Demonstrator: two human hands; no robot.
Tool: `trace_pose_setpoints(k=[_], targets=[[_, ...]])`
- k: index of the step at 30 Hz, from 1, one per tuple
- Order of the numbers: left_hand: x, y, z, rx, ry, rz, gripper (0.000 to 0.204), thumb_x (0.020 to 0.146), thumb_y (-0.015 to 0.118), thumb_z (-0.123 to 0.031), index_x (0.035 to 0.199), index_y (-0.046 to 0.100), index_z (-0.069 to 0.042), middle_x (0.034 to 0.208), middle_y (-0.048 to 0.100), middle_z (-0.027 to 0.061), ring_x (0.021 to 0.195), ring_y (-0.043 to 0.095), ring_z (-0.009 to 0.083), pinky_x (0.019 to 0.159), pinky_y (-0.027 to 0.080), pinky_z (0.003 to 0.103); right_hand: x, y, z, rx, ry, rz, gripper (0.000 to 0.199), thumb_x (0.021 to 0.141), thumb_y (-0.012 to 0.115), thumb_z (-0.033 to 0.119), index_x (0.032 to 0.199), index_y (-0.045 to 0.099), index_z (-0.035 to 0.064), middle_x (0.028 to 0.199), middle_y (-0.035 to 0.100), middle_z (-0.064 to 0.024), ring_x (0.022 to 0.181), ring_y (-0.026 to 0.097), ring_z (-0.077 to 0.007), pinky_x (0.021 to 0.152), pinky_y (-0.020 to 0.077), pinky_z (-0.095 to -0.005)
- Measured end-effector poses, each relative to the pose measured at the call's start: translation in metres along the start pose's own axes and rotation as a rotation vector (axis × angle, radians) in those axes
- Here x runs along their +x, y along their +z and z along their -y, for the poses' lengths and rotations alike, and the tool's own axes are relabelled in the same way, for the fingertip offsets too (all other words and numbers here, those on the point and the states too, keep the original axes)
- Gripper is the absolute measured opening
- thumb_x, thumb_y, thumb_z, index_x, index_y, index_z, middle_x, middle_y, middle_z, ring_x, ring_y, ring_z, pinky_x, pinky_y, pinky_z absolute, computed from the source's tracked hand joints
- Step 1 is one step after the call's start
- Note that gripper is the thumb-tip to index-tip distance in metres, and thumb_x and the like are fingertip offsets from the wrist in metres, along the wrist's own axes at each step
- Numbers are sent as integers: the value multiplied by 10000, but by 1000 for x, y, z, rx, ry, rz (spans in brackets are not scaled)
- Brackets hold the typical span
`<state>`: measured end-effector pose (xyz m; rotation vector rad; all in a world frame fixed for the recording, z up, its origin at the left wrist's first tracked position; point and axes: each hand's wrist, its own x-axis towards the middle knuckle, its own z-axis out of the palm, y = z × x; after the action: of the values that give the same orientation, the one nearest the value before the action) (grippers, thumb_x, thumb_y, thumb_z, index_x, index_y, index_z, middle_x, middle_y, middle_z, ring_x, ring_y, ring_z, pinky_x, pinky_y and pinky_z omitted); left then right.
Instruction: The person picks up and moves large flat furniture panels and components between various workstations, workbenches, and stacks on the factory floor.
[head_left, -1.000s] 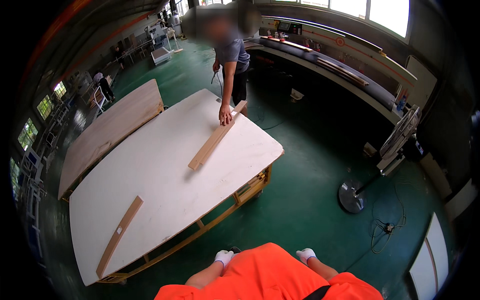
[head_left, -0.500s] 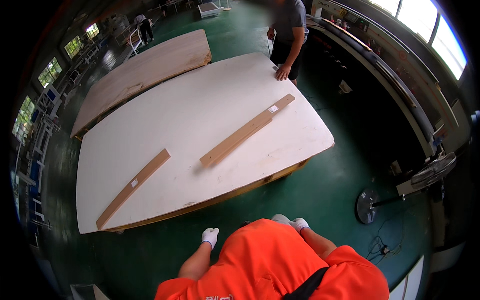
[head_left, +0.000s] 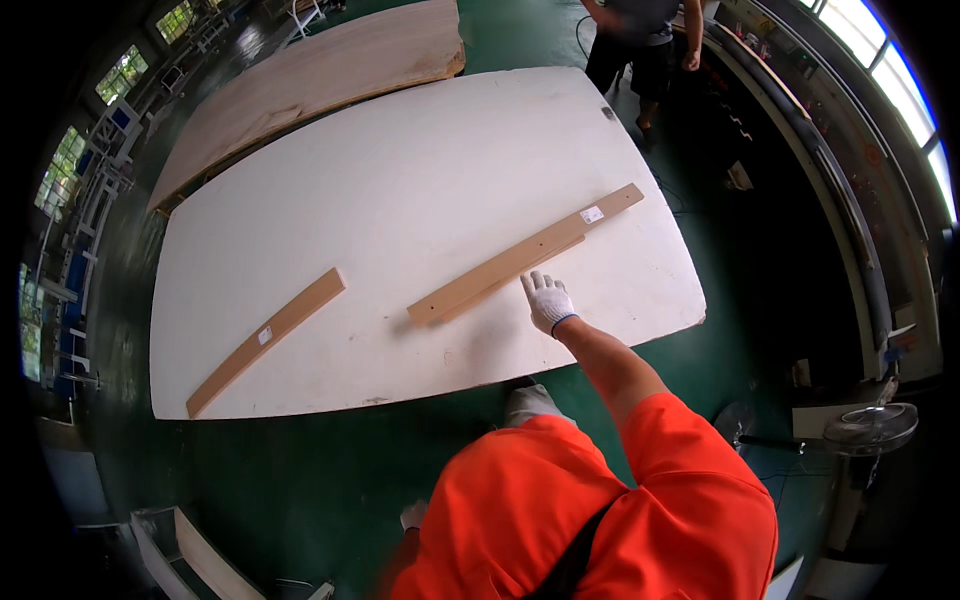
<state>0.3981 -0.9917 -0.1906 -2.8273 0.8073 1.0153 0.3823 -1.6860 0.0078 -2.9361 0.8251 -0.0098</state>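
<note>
My right hand (head_left: 548, 303), in a white knit glove, reaches over the white tabletop (head_left: 400, 180) with its fingers stretched out. Its fingertips are close beside a long brown board (head_left: 520, 252) that has a small white label; whether they touch it I cannot tell. Under that board's near edge a second brown strip shows. To the left lies another brown board (head_left: 268, 335), slightly curved and also labelled, resting flat near the table's left end. My left hand (head_left: 413, 514), gloved too, hangs low beside my orange shirt, its fingers blurred and mostly hidden.
Another person (head_left: 640, 50) stands at the table's far right corner. Behind the white table is a second table with a worn wooden top (head_left: 310, 85). A standing fan (head_left: 870, 428) is at the right, and a pale frame (head_left: 190, 550) sits at lower left.
My right hand has come up from beside my body and out over the table toward the long board. My left hand has dropped back. The other person's hand has left the tabletop.
</note>
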Motion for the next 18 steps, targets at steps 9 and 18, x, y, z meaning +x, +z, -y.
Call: trace_pose_setpoints(k=[9,18], targets=[[-31,-102,-202,-835,-335,-153,426,941,594,-411,1143,706,-53,1055,720,199,979,697,325,831,549,423,145,0,-17,-162,-311,311,459,736,711,142,1189,667,84,1197,668,-149,1116,644,-320,939,497,-450],[-29,-163,-258,-1104,-587,-242,504,913,631,-391,1179,675,35,1063,721,188,913,684,236,820,531,364,185,-56,-4,397,-253,835,532,558,715,157,1081,725,64,992,725,-186,920,683,-300,797,531,-415]])
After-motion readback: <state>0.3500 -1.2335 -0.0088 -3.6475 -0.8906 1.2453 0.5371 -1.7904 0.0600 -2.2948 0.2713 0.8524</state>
